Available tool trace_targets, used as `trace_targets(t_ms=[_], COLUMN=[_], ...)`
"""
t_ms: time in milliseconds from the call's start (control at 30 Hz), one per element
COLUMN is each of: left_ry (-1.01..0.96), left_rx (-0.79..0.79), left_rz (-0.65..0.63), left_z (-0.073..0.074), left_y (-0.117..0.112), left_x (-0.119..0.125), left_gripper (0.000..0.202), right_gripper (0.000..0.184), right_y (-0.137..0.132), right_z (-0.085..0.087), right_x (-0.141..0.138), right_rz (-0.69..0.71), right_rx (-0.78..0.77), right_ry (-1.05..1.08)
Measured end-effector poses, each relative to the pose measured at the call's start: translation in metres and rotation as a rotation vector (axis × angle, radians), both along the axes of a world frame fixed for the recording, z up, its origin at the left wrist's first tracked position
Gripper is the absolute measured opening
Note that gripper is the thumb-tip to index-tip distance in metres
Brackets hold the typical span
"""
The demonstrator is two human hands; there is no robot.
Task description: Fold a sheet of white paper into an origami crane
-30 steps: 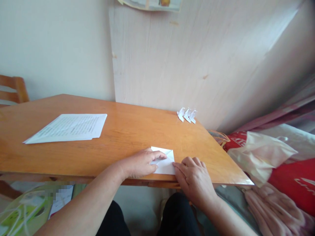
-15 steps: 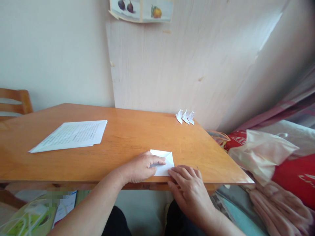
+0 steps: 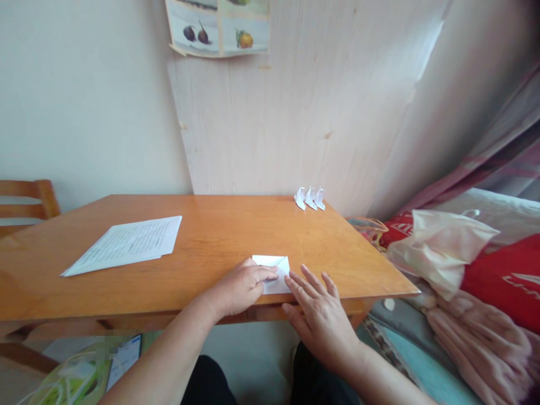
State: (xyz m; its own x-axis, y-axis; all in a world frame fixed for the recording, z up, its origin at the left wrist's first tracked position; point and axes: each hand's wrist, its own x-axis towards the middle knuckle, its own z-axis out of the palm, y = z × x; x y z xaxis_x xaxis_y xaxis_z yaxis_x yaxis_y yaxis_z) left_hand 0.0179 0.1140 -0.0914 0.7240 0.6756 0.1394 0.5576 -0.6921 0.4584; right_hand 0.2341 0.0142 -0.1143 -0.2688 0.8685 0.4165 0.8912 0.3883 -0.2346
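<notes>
The pale wall (image 3: pixel 253 124) fills the back, and the wooden table (image 3: pixel 219 230) stands with its far edge along it. A curtain (image 3: pixel 485 157) slants across the right side. Below it lie a red bag (image 3: pixel 491 275), with a pink cloth (image 3: pixel 476 332) in front of it and a white bag (image 3: pixel 441 247) beside it, all just off the table's right end. At the far left is the back of a chair (image 3: pixel 31 209). A poster (image 3: pixel 219 28) with painted fruit hangs on the wall, cut off by the top of the view. On the left part of the table lies a stack (image 3: pixel 130 242) of printed sheets, well apart from the hands. The left hand (image 3: pixel 240 287) rests on the paper, its forefinger reaching across the top; whether its thumb pinches the paper cannot be told. The right hand (image 3: pixel 323 309) is open, fingers spread, holding nothing, its leading fingertips at the paper's right edge. The paper (image 3: pixel 275 287), white and folded, lies flat near the table's front edge, between the two hands, with a crease running to its far right corner. Three small white figures (image 3: pixel 311 198) stand in a row near the table's far right corner.
</notes>
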Motion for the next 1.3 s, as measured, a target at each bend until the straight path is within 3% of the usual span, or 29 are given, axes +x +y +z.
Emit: trace_targets(t_ms=[200, 267, 367, 500, 667, 833, 1067, 1300], left_ry=[-0.192, -0.211, -0.114, -0.013, -0.052, -0.141, -0.172, -0.25], left_rx=[-0.286, -0.238, -0.044, 0.082, 0.183, 0.185, 0.116, 0.069], left_rz=[0.074, 0.149, 0.239, 0.24, 0.216, 0.174, 0.179, 0.273], left_z=[0.003, 0.003, 0.001, -0.005, -0.009, -0.011, -0.003, 0.003], left_y=[0.012, 0.016, 0.021, 0.017, 0.001, -0.02, -0.049, -0.027], left_x=[-0.007, -0.008, -0.007, -0.006, -0.01, -0.01, -0.004, -0.006], left_gripper=[0.038, 0.037, 0.037, 0.034, 0.024, 0.021, 0.021, 0.035], right_gripper=[0.039, 0.038, 0.037, 0.035, 0.03, 0.028, 0.032, 0.037], right_y=[0.003, 0.004, 0.007, 0.012, 0.022, 0.037, 0.058, 0.078], right_z=[0.0, -0.001, 0.001, 0.006, 0.013, 0.016, 0.021, 0.025], right_x=[-0.004, -0.003, -0.001, 0.002, 0.002, 0.001, 0.005, 0.007], right_rz=[0.003, 0.007, 0.01, -0.009, -0.051, -0.1, -0.045, 0.111], right_rx=[-0.052, -0.046, -0.034, -0.034, -0.066, -0.108, -0.167, -0.18], right_ry=[-0.022, -0.022, -0.017, -0.016, -0.033, -0.079, -0.124, -0.192])
